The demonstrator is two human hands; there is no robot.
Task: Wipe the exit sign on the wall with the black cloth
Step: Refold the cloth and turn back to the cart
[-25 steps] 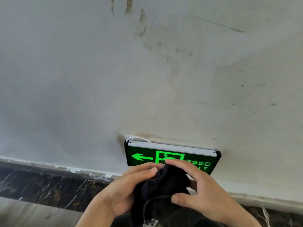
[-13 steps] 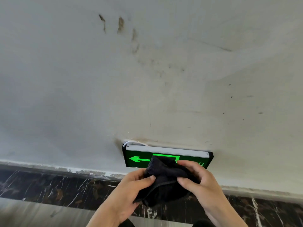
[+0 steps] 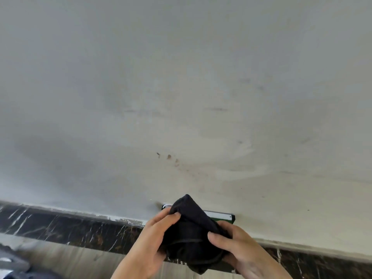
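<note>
A bunched black cloth [image 3: 189, 232] is held up in front of the exit sign [image 3: 220, 216], hiding most of it. Only the sign's light top edge and a strip of its green face show at the cloth's right. My left hand [image 3: 155, 240] grips the cloth's left side with the thumb on top. My right hand [image 3: 235, 246] pinches its right side. The sign is mounted low on the pale wall [image 3: 181, 97], just above the dark skirting.
A dark marble-patterned skirting band [image 3: 70, 228] runs along the wall's foot, with grey floor [image 3: 70, 260] below it. Brown smudges [image 3: 169, 157] mark the wall above the sign. A blurred grey object [image 3: 10, 264] lies at the lower left corner.
The view has tilted up, so sign and hands sit lower in frame. The cloth has risen and now covers the sign's arrow and pictogram; both hands keep their hold.
</note>
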